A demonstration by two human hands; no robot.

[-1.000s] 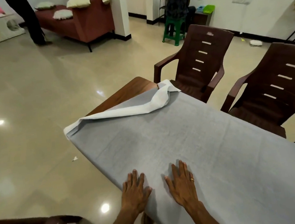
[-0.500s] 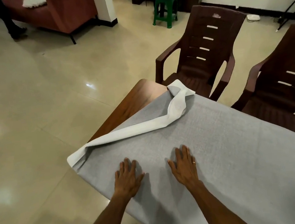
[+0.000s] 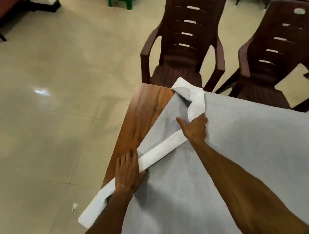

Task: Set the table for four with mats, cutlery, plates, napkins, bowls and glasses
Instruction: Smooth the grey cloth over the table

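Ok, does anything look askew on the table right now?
Yes. The grey cloth is folded back at the end, its white underside showing and bare wooden table exposed. The left hand and right hand both grip that fold.

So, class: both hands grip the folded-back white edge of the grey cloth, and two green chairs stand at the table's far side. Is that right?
One thing is wrong: the two chairs are dark brown, not green, as the head view shows. The rest stands: the left hand and right hand grip the folded-back white edge of the grey cloth.
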